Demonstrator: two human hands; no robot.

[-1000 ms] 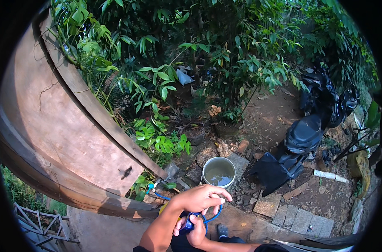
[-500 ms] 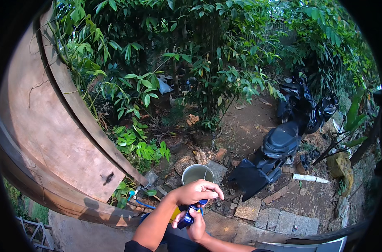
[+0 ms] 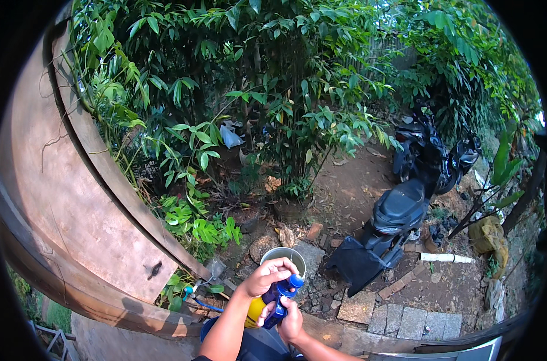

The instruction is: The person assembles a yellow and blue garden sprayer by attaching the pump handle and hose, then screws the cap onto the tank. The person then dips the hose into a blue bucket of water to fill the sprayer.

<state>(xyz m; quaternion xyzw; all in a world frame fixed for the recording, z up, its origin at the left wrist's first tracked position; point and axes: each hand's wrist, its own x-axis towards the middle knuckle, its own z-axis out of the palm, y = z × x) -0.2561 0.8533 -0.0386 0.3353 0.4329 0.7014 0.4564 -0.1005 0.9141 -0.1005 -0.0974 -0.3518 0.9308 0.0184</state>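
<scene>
A dark blue bottle [image 3: 278,314] with a round blue cap [image 3: 296,281] is held low in front of me. My right hand [image 3: 291,322] wraps its fingers round the bottle's lower part. Close beside the cap, my left hand [image 3: 268,278] has curled fingers against the bottle's upper end, though its fingertips are partly hidden. Something yellow and rounded [image 3: 254,313] shows behind my hands; whether it belongs to the bottle I cannot tell. Just beyond my left hand stands a pale bucket [image 3: 302,262], its front side covered by that hand.
A black motorbike [image 3: 400,207] is parked at the right, near paving slabs [image 3: 406,320] and a white pipe [image 3: 445,257]. Leafy bushes [image 3: 303,114] fill the back. A curved brown wall [image 3: 75,198] borders the left, with a blue hose [image 3: 208,306] and turquoise fitting [image 3: 188,290] beside it.
My left hand has drawn back from over the cap toward the left, so more of the cap shows. The bottle sits slightly higher and farther right in my right hand.
</scene>
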